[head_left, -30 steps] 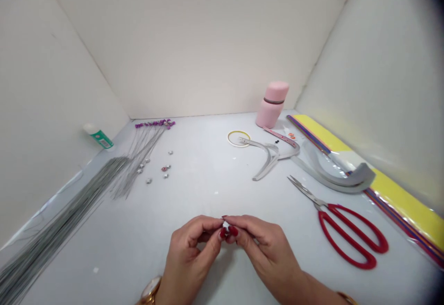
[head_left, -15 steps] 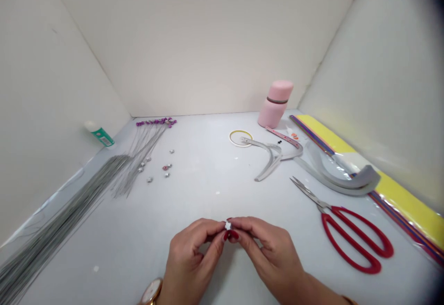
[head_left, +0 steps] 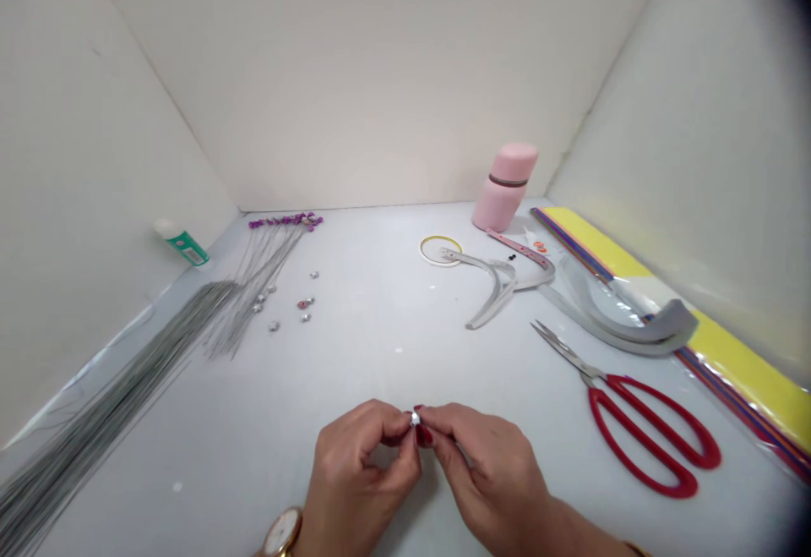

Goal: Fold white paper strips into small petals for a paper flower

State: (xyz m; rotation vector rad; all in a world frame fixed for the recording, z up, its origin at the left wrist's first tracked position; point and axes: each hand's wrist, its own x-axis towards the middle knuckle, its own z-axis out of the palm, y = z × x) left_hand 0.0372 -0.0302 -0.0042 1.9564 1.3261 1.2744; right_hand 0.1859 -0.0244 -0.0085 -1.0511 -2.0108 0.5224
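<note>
Between the fingertips of both hands, near the front middle of the table, is a small silvery-white folded piece (head_left: 415, 418). My left hand (head_left: 367, 464) pinches it from the left with thumb and forefinger. From the right, my right hand (head_left: 485, 460) grips the same piece, also between thumb and forefinger. Most of the piece is covered by the fingers, so its full shape cannot be made out. Several small silver folded pieces (head_left: 274, 326) of similar look lie on the table to the left, with a reddish one (head_left: 302, 305) among them.
At left lie a bundle of grey wires (head_left: 127, 396), purple-tipped wire stems (head_left: 285, 221) and a glue stick (head_left: 188, 248). Red-handled scissors (head_left: 652, 434), grey-white paper strips (head_left: 500, 286), a tape ring (head_left: 424, 242), a pink bottle (head_left: 505, 189) and a yellow packet (head_left: 748, 371) are at right.
My left thumb has bent and shifted slightly right against the piece, and the piece has turned a little. Both hands sit slightly lower in the view.
</note>
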